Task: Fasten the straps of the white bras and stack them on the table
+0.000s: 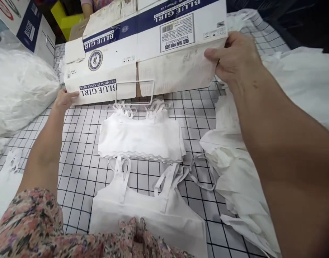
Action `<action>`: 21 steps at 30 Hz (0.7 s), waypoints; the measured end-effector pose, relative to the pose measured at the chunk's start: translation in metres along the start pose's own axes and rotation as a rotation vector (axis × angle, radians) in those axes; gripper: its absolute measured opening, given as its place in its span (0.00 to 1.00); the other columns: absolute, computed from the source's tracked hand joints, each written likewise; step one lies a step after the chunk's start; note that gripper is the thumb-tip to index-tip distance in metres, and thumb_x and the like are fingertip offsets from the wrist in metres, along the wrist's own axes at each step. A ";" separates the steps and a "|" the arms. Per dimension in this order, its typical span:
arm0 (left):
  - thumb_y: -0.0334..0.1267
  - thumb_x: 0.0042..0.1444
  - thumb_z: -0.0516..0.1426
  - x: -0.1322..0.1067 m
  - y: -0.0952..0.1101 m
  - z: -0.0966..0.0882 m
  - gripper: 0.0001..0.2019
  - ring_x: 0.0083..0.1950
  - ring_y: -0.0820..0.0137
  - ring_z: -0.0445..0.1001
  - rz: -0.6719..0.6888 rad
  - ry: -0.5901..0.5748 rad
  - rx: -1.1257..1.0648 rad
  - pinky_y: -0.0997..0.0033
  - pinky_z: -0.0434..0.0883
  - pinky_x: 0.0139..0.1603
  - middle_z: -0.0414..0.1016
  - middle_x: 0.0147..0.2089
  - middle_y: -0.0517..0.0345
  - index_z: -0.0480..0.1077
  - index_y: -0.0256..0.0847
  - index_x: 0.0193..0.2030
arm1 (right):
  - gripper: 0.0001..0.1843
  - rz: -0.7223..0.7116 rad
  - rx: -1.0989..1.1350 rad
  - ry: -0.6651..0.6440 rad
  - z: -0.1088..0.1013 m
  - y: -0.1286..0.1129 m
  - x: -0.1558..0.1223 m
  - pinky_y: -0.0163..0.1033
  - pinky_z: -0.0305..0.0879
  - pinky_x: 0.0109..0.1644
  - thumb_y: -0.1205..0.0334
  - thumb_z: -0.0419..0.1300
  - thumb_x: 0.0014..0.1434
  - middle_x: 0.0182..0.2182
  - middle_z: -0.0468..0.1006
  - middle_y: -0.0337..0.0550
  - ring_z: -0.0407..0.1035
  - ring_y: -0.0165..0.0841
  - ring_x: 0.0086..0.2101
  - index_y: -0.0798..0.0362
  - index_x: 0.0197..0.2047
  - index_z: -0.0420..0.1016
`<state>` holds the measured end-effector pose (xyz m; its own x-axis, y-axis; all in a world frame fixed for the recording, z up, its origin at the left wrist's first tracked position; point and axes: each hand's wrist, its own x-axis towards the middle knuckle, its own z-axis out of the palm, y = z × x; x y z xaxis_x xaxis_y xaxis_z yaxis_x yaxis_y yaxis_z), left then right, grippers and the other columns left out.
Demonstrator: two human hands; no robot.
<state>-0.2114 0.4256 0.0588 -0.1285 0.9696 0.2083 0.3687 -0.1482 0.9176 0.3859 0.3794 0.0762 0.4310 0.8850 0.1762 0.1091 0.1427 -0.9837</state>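
Note:
A flattened cardboard beer box (110, 71) with blue bands and upside-down lettering is stretched between my two hands. My left hand (65, 99) pinches its lower left corner. On the right edge, my right hand (234, 57) has the board between thumb and fingers. Just below the board lies a neat stack of white strappy tops (141, 138), with a thin white wire frame (134, 104) at its strap end. Nearer to me, another white top (145, 211) is laid flat, its straps towards the stack; my floral clothing covers its lower part.
Loose white garments (236, 172) are heaped at right on the checked tablecloth (75, 186). A bulky clear plastic bag (19, 86) of white items sits left. Behind it stands another beer box (35, 32). A person's arm (87, 8) shows at the far side, near a yellow object (66, 21).

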 end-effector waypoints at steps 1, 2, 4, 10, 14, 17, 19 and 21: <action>0.38 0.48 0.81 -0.004 0.002 0.000 0.27 0.57 0.64 0.81 -0.011 -0.025 -0.014 0.47 0.80 0.70 0.84 0.45 0.55 0.71 0.34 0.44 | 0.24 -0.035 0.039 0.002 -0.007 0.000 -0.010 0.54 0.76 0.64 0.89 0.65 0.53 0.49 0.86 0.42 0.81 0.35 0.48 0.50 0.43 0.75; 0.40 0.50 0.81 -0.008 0.004 -0.001 0.28 0.59 0.66 0.80 -0.020 -0.041 -0.030 0.50 0.79 0.72 0.84 0.47 0.58 0.70 0.35 0.46 | 0.24 -0.074 0.052 0.002 -0.012 0.001 -0.019 0.54 0.76 0.66 0.87 0.66 0.53 0.49 0.86 0.42 0.81 0.36 0.50 0.49 0.43 0.74; 0.45 0.51 0.80 -0.016 0.007 -0.002 0.32 0.62 0.70 0.79 -0.013 -0.025 -0.048 0.55 0.76 0.74 0.84 0.52 0.61 0.67 0.36 0.50 | 0.23 -0.162 0.064 0.008 -0.019 0.003 -0.036 0.55 0.74 0.68 0.82 0.69 0.51 0.51 0.86 0.43 0.80 0.39 0.53 0.46 0.43 0.72; 0.61 0.59 0.71 -0.005 0.013 -0.006 0.36 0.73 0.71 0.71 0.029 0.105 0.147 0.60 0.68 0.75 0.78 0.67 0.58 0.62 0.34 0.56 | 0.26 -0.319 0.053 0.028 -0.013 -0.003 -0.051 0.53 0.73 0.71 0.79 0.63 0.44 0.56 0.85 0.45 0.79 0.40 0.58 0.42 0.41 0.63; 0.54 0.63 0.71 0.017 0.009 -0.003 0.32 0.71 0.74 0.71 0.044 0.162 0.195 0.63 0.69 0.74 0.75 0.68 0.59 0.60 0.35 0.57 | 0.30 -0.315 0.005 -0.038 0.001 -0.011 -0.043 0.52 0.74 0.70 0.79 0.58 0.43 0.58 0.84 0.40 0.79 0.38 0.61 0.40 0.45 0.60; 0.39 0.63 0.73 0.022 0.002 0.005 0.29 0.65 0.78 0.72 -0.073 0.193 0.115 0.64 0.70 0.74 0.75 0.61 0.62 0.58 0.38 0.57 | 0.30 -0.258 -0.027 -0.031 0.013 -0.008 -0.039 0.51 0.75 0.69 0.80 0.58 0.44 0.61 0.83 0.40 0.78 0.37 0.61 0.39 0.46 0.59; 0.34 0.59 0.75 0.019 -0.002 0.009 0.31 0.63 0.76 0.73 -0.111 0.204 0.057 0.61 0.72 0.75 0.75 0.59 0.62 0.58 0.42 0.56 | 0.30 -0.238 -0.072 -0.013 0.018 -0.003 -0.036 0.49 0.72 0.72 0.81 0.57 0.44 0.64 0.81 0.42 0.77 0.34 0.62 0.40 0.44 0.57; 0.31 0.55 0.76 0.014 -0.007 0.009 0.33 0.64 0.73 0.74 -0.089 0.205 0.021 0.61 0.73 0.75 0.75 0.60 0.58 0.57 0.44 0.54 | 0.31 -0.253 -0.107 -0.006 0.018 0.001 -0.033 0.48 0.70 0.73 0.82 0.55 0.44 0.64 0.80 0.44 0.75 0.32 0.63 0.41 0.45 0.56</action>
<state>-0.2072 0.4421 0.0521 -0.3453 0.9183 0.1937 0.3669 -0.0579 0.9285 0.3558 0.3577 0.0686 0.3729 0.8296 0.4156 0.3068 0.3125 -0.8990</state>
